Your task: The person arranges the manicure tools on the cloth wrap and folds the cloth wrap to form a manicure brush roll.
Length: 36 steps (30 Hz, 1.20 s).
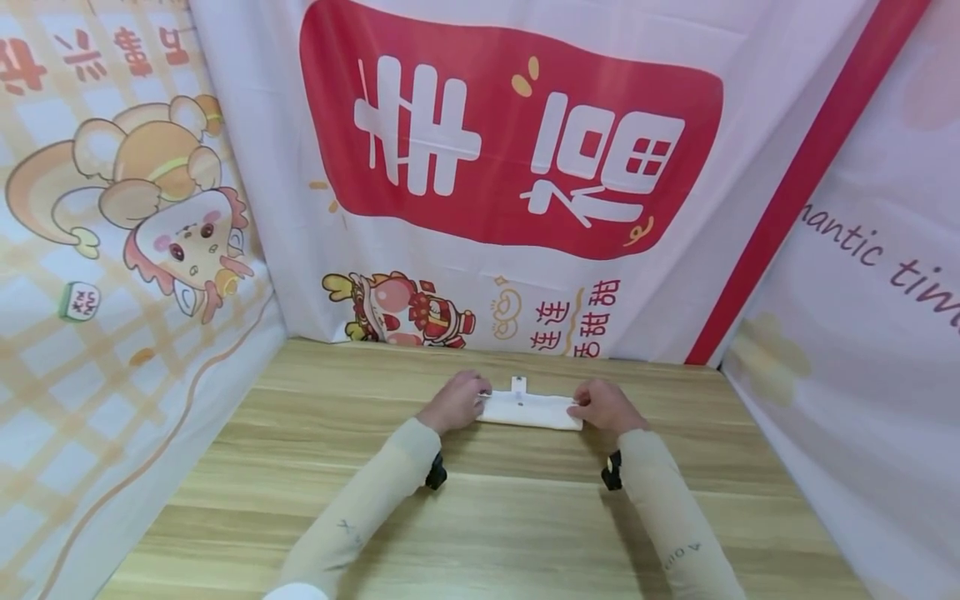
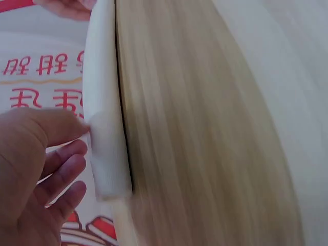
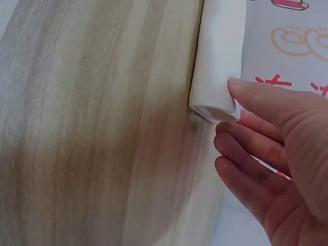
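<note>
A white folded cloth (image 1: 536, 412) lies on the wooden table near its back edge, flat and oblong with its long side running left to right. A narrow white tab (image 1: 518, 385) with a small snap stands up from the middle of its far edge, and a second dark snap sits on the cloth below it. My left hand (image 1: 457, 403) pinches the left end. At the right end, my right hand (image 1: 609, 407) has its thumb on top and fingers underneath. From the right wrist, the cloth (image 3: 220, 56) shows a rounded, layered end.
The wooden table (image 1: 517, 525) stretches toward me. A white printed curtain (image 1: 247, 167) with red lettering hangs right behind it, with printed cloth walls left and right. Dark wrist devices (image 1: 436, 473) sit under both sleeves.
</note>
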### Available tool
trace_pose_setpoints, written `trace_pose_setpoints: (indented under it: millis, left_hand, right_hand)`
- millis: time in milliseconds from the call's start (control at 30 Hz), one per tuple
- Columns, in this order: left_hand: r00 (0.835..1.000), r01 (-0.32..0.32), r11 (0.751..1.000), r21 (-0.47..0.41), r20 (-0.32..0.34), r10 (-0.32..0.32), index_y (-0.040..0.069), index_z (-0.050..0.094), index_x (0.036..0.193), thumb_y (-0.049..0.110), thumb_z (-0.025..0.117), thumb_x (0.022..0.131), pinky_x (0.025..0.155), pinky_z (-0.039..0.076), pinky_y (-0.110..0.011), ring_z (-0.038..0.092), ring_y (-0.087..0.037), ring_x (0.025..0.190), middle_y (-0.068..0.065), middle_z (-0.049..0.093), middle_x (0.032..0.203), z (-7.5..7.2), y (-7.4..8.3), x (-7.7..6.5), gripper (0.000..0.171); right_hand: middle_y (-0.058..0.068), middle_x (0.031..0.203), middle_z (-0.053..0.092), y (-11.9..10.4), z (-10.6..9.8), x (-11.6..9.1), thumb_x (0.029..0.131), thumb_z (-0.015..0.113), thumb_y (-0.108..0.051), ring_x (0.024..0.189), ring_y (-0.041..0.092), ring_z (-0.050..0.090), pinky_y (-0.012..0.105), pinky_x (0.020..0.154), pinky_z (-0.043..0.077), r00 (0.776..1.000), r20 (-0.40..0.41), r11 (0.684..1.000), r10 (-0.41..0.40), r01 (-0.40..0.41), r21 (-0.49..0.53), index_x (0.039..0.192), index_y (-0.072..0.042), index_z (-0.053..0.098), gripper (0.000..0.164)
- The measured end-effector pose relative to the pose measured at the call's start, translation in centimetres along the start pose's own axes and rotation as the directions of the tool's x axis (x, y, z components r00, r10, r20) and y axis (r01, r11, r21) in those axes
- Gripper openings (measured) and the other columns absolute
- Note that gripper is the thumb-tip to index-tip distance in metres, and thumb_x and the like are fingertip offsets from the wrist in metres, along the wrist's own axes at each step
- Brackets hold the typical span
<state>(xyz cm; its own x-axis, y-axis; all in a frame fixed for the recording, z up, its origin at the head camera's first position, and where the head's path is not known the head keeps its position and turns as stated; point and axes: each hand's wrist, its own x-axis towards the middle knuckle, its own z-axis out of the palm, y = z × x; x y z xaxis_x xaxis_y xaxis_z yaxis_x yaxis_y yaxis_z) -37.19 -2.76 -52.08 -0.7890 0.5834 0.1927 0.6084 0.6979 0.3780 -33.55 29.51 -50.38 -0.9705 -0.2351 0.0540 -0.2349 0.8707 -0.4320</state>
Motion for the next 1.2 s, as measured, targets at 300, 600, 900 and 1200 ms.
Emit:
trace_pose_setpoints:
  millis: [300,600,900,1200]
  left_hand:
    - [0.999,-0.007,1.000,-0.004,0.037,0.007,0.005,0.077,0.117,0.016,0.077,0.096,0.104,0.054,-0.041,0.065,-0.025,0.113,-0.009,0.071,0.118,1.3,1.9,0.9,0.024]
    - [0.999,-0.033,0.999,0.010,0.018,0.033,0.003,0.077,0.114,0.014,0.078,0.093,0.102,0.055,-0.040,0.066,-0.026,0.109,-0.011,0.073,0.115,1.4,2.4,0.7,0.024]
    - [0.999,-0.027,1.000,0.010,0.020,0.027,0.005,0.077,0.113,0.015,0.078,0.093,0.099,0.055,-0.038,0.066,-0.023,0.106,-0.009,0.073,0.112,1.9,2.6,0.9,0.023]
    - [1.000,-0.023,1.000,0.004,0.013,0.023,0.005,0.077,0.113,0.014,0.078,0.093,0.098,0.056,-0.041,0.067,-0.025,0.105,-0.010,0.072,0.112,1.7,2.3,0.7,0.023]
  right_hand:
    - [0.002,0.072,0.058,-1.4,-1.2,1.4,0.093,0.079,-0.012,0.067,0.012,0.046,0.032,0.067,0.042,0.992,0.116,0.998,-0.047,0.050,-0.029,0.075,-0.003,0.064,0.026]
    - [0.004,0.083,0.067,-4.4,-1.8,4.5,0.096,0.076,-0.013,0.076,0.014,0.056,0.038,0.077,0.053,0.981,0.193,1.000,-0.014,0.015,-0.006,0.082,0.000,0.064,0.023]
    - [0.011,0.095,0.077,-4.6,2.7,6.8,0.091,0.078,-0.008,0.086,0.020,0.069,0.040,0.083,0.059,0.999,0.036,0.993,-0.005,0.001,0.115,0.093,0.002,0.074,0.011]
    - [0.019,0.105,0.078,-5.2,4.9,7.5,0.093,0.073,-0.006,0.097,0.029,0.073,0.043,0.090,0.060,0.988,-0.064,0.948,0.141,-0.116,0.297,0.110,0.005,0.076,0.020]
